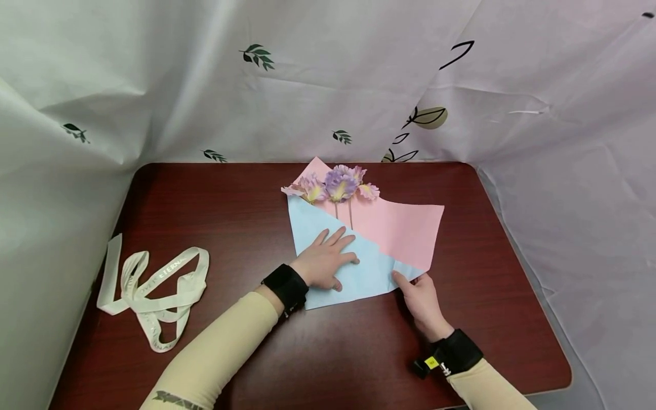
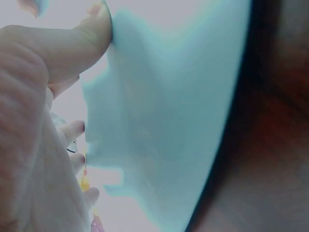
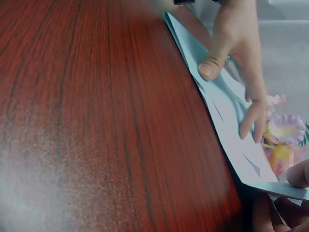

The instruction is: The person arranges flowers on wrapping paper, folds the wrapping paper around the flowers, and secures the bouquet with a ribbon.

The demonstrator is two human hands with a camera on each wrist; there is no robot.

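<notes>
Wrapping paper, pink on one face (image 1: 410, 228) and light blue on the other (image 1: 369, 273), lies on the table with its lower part folded up, blue side showing. Purple and pink artificial flowers (image 1: 340, 183) rest on the pink face, their heads by the top edge; the fold hides the lower stems. My left hand (image 1: 325, 262) presses flat on the blue fold with fingers spread, as the right wrist view also shows. With thumb above and fingers beneath, my right hand (image 1: 421, 299) pinches the paper's lower right edge.
A loosely looped white ribbon (image 1: 169, 302) with printed lettering lies at the left of the dark red table (image 1: 246, 205). A pale curtain (image 1: 307, 85) with leaf prints hangs behind the table and along both sides.
</notes>
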